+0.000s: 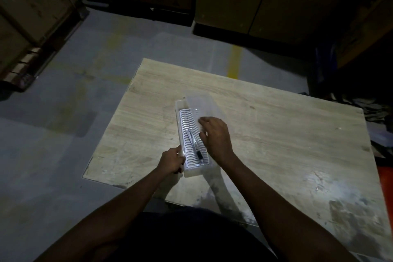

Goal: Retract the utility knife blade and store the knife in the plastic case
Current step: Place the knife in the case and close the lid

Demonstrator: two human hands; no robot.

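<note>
The utility knife (194, 144) lies inside the open plastic case (180, 110) at bench (276, 134) centre, left hand (171, 160) gripping the case's 7 o'clock edge, right hand (214, 134) loosely spread at 3 o'clock.

Clear plastic case (192, 173), scuffed wooden table (276, 134)

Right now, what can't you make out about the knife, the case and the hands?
Head view only:
- Knife blade: too small and dim to tell whether it is retracted.
- Case lid: clear plastic under glare, so its edges are hard to trace; the right hand covers part of it.
- Left hand fingers: curled at the case's near left edge, the grip itself is hidden.
- Table: its near right corner is cut off by the frame.
</note>
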